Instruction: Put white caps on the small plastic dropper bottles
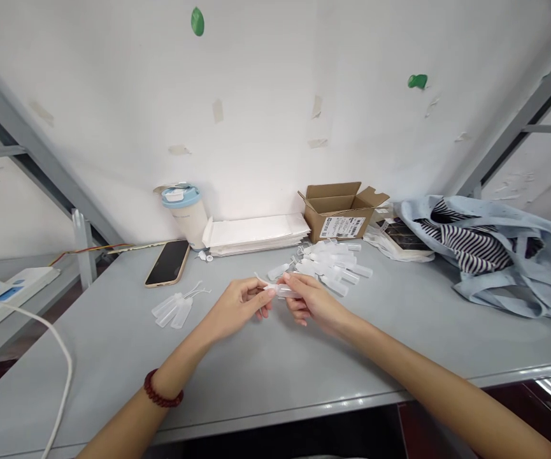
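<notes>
A small translucent tube [287, 291] is held between the two hands, above the counter [265, 376] and near its middle. The right hand [314, 301] grasps its body between thumb and fingers. The left hand [241, 305] pinches at its corded end, where a thin white cord [259, 278] sticks out over the fingers. The step in hand looks like close fingertip work at that end; exactly what the fingers are doing there is too small to tell. Such work seems to call for a steady right grip on the smooth body and a light, exact pinch from the left, with the cord kept free of the fingers.

Just beyond the right hand lies a loose pile of similar tubes [332, 261], overlapping one another. Nearer the left forearm, a smaller fanned group of tubes [174, 310] rests with its cords pointing towards the pile. Farther out are a phone [167, 263], a lidded cup [188, 220], a stack of white sheets or envelopes [258, 233] and an open cardboard box [337, 220]. A light blue bag [504, 248] with striped fabric lies at the far right.
</notes>
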